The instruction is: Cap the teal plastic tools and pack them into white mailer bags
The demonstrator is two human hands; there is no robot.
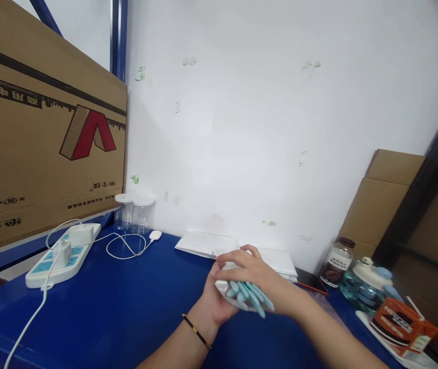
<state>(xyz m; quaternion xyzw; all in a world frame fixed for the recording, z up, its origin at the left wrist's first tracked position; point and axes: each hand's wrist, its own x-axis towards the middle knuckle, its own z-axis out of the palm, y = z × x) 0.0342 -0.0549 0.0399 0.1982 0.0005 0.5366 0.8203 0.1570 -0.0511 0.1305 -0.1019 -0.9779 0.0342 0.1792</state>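
Progress, AFAICT: the clear plastic wrapper (222, 288) w/ its bunch of light-blue sticks (246, 293) is already picked up, held over the counter (126, 307) in front of the body, and the stick ends show at the near side, so that end prob. counts as open. Not done yet: the bunch is together in the wrapper, none set down that I can see, and the pack isn't put down either. View's poor here b/c the fingers hide most of the pack, so can't say if any sticks are out of it. Pose: L hand (219, 302) sits below, palm up & tilted inward, fingers curled round the wrapper's left side, w/ a black-and-gold bracelet (195, 330) on that wrist. R hand (253, 269) comes in from the right, palm down across the top, fingers lightly bent and reaching toward the L fingertips; its thumb is hidden, so can't tell whether it pinches the wrapper or only rests on it. White folded sheets (203, 242) lie just beyond, by the wall.
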